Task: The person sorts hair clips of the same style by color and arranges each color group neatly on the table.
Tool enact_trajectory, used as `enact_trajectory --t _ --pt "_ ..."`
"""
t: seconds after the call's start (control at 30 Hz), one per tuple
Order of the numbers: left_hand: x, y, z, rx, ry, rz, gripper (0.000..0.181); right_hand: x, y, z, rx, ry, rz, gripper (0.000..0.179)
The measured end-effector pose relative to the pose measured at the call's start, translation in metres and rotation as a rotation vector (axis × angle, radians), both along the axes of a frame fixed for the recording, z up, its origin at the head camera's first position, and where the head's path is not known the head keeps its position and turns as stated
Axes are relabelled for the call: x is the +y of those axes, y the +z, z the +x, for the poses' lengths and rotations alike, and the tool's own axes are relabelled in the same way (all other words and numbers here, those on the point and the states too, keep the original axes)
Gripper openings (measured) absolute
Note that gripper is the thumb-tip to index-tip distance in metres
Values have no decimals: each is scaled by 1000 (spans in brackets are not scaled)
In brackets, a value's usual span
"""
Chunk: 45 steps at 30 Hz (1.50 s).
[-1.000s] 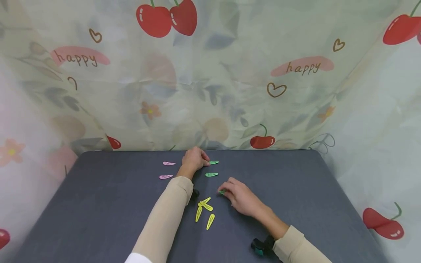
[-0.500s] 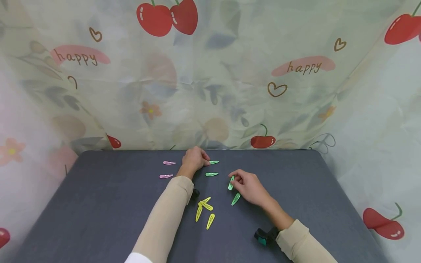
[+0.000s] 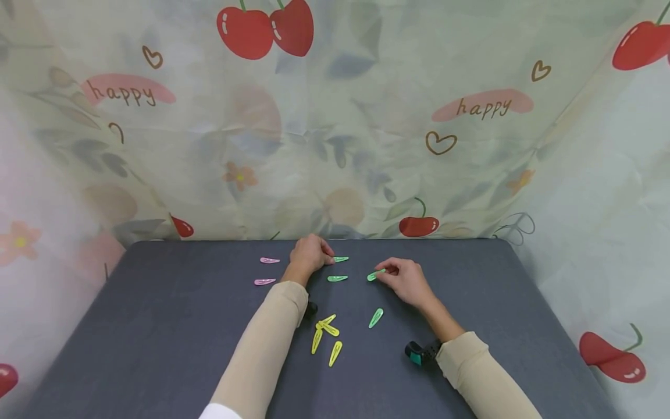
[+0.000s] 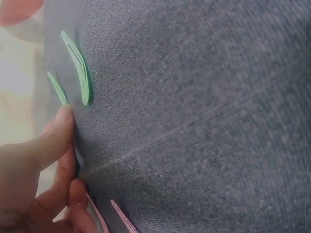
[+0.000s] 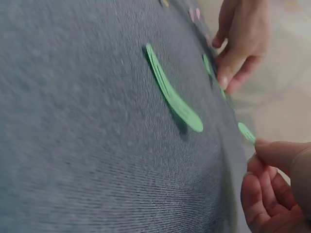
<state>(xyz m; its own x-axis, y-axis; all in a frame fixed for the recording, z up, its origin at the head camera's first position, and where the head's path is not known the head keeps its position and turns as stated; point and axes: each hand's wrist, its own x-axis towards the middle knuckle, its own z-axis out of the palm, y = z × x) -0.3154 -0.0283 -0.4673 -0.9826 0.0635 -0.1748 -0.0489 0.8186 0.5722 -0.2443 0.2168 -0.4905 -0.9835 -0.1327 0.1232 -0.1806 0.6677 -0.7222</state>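
My left hand (image 3: 309, 254) is at the far side of the table, its thumb and fingertips pinching one end of a green snap hair clip (image 4: 57, 87). A second green clip (image 3: 337, 279) lies just nearer. Farther right, my right hand (image 3: 408, 280) pinches another green hair clip (image 3: 373, 276) by one end between thumb and forefinger; the clip's wide end shows in the right wrist view. Below that hand, a loose green clip (image 5: 172, 99) lies slanted on the cloth. Beside my left hand are two pink clips, one far (image 3: 269, 260) and one nearer (image 3: 264, 281).
Several yellow hair clips lie in the middle of the dark table (image 3: 157, 349), some overlapping, with one yellow clip (image 3: 335, 354) apart. A printed curtain (image 3: 314, 145) hangs behind the table's back edge. A black wrist device (image 3: 419, 352) sits at my right cuff.
My right hand has lifted one green clip off another and carried it away and to the right, turning it sideways. The other green clip stays behind on the table. My left hand has not moved.
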Motion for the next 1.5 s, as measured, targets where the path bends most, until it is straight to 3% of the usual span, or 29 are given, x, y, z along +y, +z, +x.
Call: enact_trajectory --t 0.37,0.63,1.1,1.5 --pt "-1 -2 1 -12 4 0 9 1 -8 -24 -11 -83 -8 18" --pt "0 0 2 -7 -12 9 9 3 -12 -34 -5 -86 48 16" --pt "0 4 0 -5 -41 9 10 1 -14 -46 60 -92 158 16" --pt "-3 2 -1 -12 -17 -14 9 -3 -18 -48 75 -64 181 19"
